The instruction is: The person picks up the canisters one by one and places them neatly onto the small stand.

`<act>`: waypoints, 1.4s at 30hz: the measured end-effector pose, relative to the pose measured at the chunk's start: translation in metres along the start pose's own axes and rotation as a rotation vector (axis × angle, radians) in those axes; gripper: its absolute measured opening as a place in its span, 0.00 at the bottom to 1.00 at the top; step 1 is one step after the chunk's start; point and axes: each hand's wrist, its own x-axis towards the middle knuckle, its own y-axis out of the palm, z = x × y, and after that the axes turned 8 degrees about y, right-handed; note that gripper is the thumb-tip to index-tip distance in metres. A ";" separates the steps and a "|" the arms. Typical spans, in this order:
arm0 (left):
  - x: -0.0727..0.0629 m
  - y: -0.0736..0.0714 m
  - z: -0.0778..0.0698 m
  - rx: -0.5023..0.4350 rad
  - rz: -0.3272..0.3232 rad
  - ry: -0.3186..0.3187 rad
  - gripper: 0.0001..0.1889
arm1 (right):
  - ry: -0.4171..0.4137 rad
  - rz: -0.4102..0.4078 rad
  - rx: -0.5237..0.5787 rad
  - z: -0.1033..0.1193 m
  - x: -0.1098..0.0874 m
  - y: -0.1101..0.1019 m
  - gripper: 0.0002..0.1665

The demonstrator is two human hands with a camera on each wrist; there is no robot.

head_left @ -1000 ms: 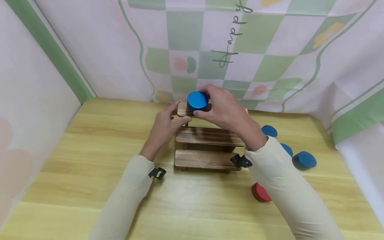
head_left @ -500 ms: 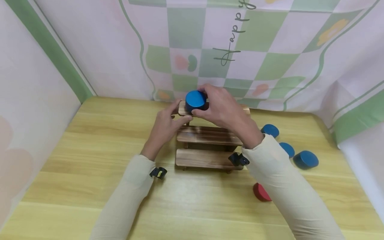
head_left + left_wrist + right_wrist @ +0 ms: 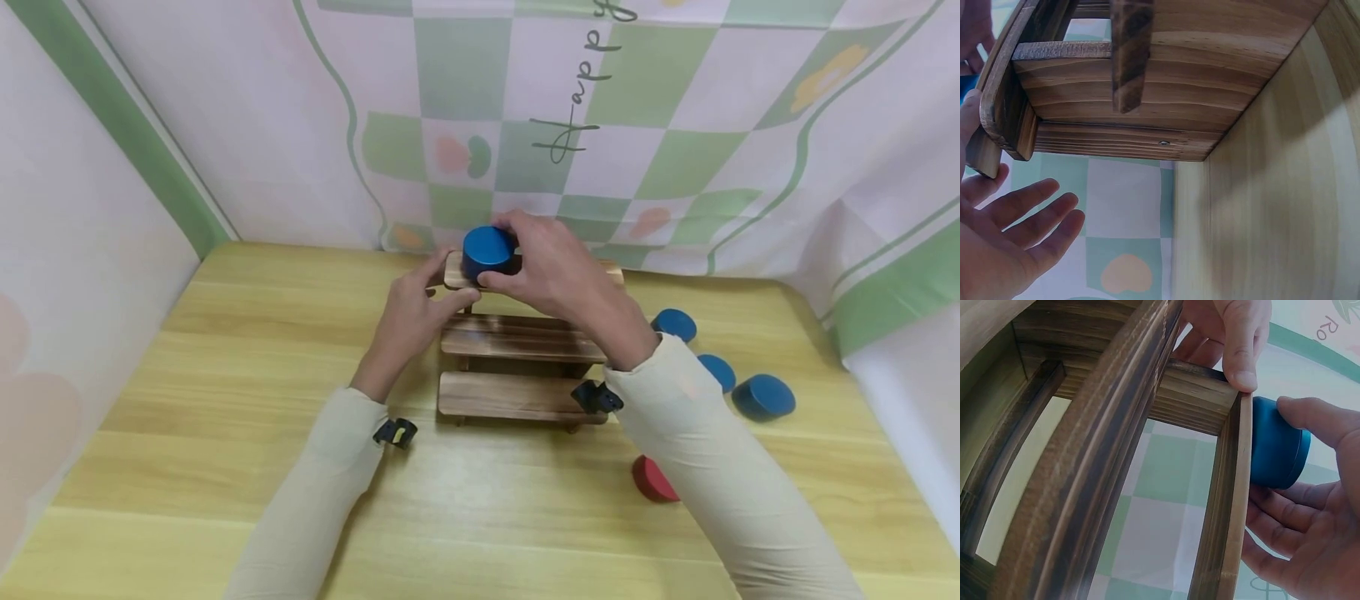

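Observation:
A three-step wooden stand (image 3: 517,395) is on the table. On the left end of its top step sits a round blue tin (image 3: 486,250), its flat lid up. My right hand (image 3: 558,271) holds the tin between thumb and fingers; in the right wrist view the blue tin (image 3: 1279,444) touches the step's board. With thumb in front and index finger behind, my left hand (image 3: 412,312) pinches the left end of the top step. Its other fingers spread loose beside the stand in the left wrist view, where the left hand (image 3: 1007,244) is at lower left.
Several blue tins, such as one at the right (image 3: 763,397) and one farther back (image 3: 675,323), stand on the table right of the stand. A red tin (image 3: 654,479) is partly hidden by my right sleeve. A checkered curtain (image 3: 465,75) hangs close behind the stand.
The blue tin and my right hand shift very slightly left along the top step. My left hand keeps its place at the step's end.

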 end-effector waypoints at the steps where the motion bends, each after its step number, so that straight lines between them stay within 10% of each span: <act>1: 0.000 0.000 0.000 -0.001 0.000 -0.001 0.33 | -0.003 0.000 -0.002 0.000 0.000 0.000 0.38; 42: -0.004 -0.001 -0.007 0.006 0.000 -0.022 0.38 | 0.059 -0.081 -0.033 -0.053 -0.059 -0.027 0.43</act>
